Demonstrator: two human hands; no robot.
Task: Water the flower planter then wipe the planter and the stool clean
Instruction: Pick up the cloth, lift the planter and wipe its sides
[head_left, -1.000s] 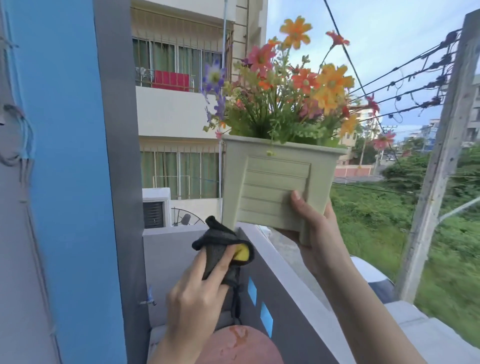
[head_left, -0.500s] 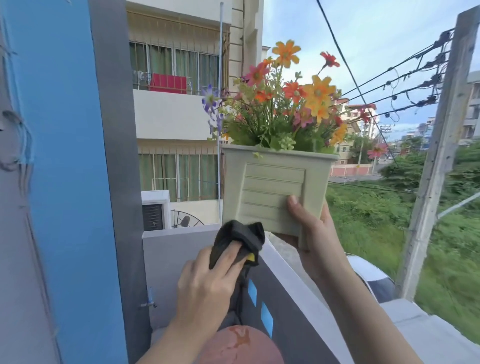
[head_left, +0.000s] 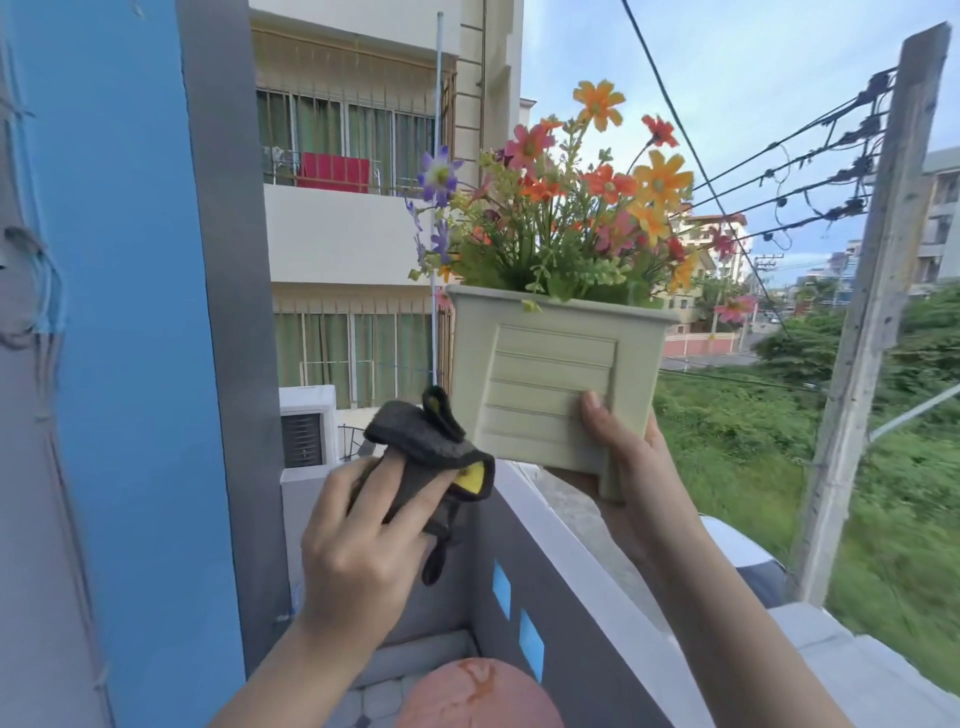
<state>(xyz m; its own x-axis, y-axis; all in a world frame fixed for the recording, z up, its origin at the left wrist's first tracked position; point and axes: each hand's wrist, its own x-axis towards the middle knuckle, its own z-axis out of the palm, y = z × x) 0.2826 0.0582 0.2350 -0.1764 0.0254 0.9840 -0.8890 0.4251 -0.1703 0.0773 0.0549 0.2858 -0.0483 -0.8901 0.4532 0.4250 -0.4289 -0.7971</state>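
Note:
My right hand (head_left: 631, 475) holds up a pale green square planter (head_left: 540, 379) by its lower right corner, thumb on the slatted front. Orange, pink and purple flowers (head_left: 576, 208) fill it. The planter is lifted in the air above the balcony wall. My left hand (head_left: 363, 540) grips a dark grey cloth with a yellow patch (head_left: 431, 447), held just left of and below the planter's bottom left corner, apart from it. A round reddish stool top (head_left: 478, 696) shows at the bottom edge, below both hands.
A grey balcony wall with a white cap (head_left: 571, 587) runs from the middle toward the lower right. A blue and grey pillar (head_left: 156, 364) stands at the left. Beyond are an apartment building (head_left: 353, 182), power lines, a wooden pole (head_left: 862, 332) and green ground.
The planter sits lower and further right in view than a second ago, still held up by my right hand. My left hand has raised the cloth closer to the planter's lower left side.

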